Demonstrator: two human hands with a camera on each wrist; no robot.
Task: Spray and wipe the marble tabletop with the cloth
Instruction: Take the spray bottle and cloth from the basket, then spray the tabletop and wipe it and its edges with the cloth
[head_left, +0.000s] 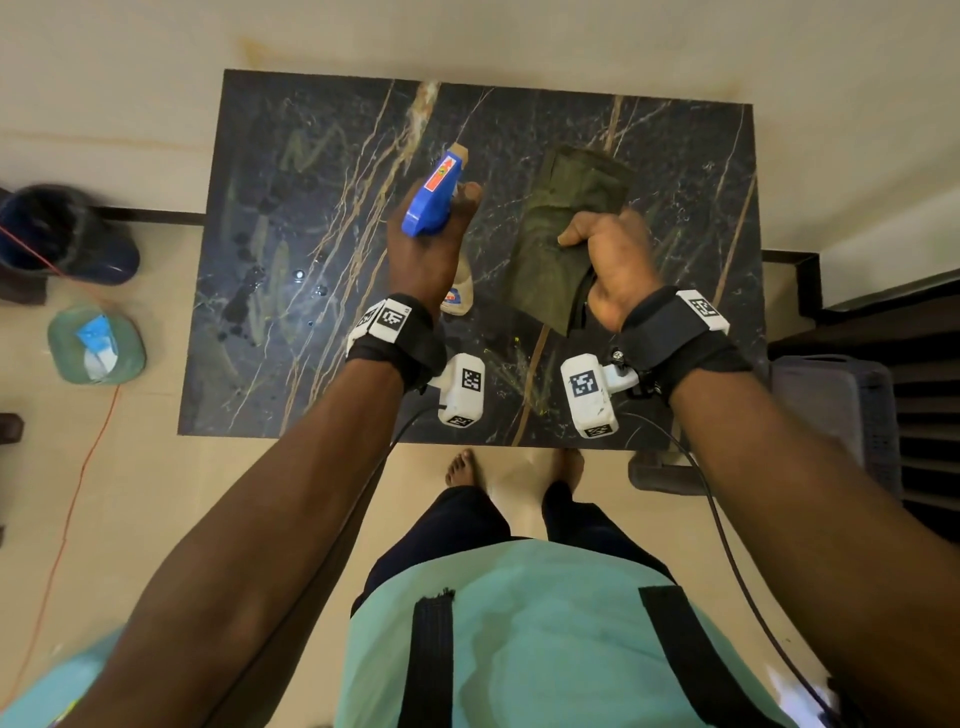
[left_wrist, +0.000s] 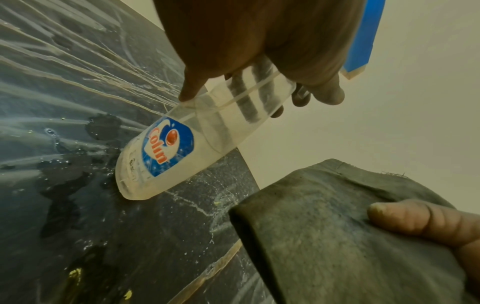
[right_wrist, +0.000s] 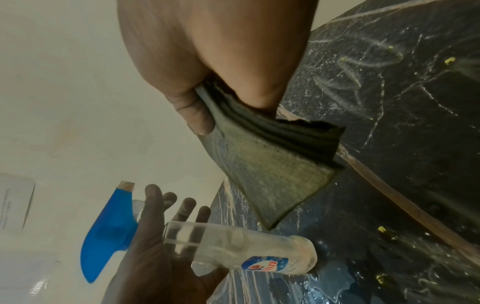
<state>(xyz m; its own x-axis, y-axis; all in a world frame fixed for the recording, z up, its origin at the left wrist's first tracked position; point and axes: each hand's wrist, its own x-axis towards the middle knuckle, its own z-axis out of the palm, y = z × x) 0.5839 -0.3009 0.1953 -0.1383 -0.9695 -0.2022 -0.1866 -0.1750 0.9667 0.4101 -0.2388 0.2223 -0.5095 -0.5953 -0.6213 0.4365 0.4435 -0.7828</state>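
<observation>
My left hand (head_left: 431, 244) grips a clear spray bottle (left_wrist: 166, 156) with a blue trigger head (head_left: 432, 200) above the dark marble tabletop (head_left: 322, 171). The bottle tilts, its base close over the marble, its nozzle toward the far edge. In the right wrist view the left hand's fingers (right_wrist: 155, 207) curl round the bottle's neck (right_wrist: 182, 232). My right hand (head_left: 608, 254) pinches a folded olive-green cloth (head_left: 561, 234), held just right of the bottle. The cloth (right_wrist: 262, 164) hangs from thumb and fingers, above the marble. Wet patches and droplets (head_left: 249, 296) lie on the table's left part.
The table stands on a cream floor against a pale wall. On the floor at left are a dark boot (head_left: 67, 234), a green tub (head_left: 96, 343) and an orange cord (head_left: 78, 467). Dark furniture (head_left: 857, 395) stands close at the right. My bare feet (head_left: 462, 467) are at the near edge.
</observation>
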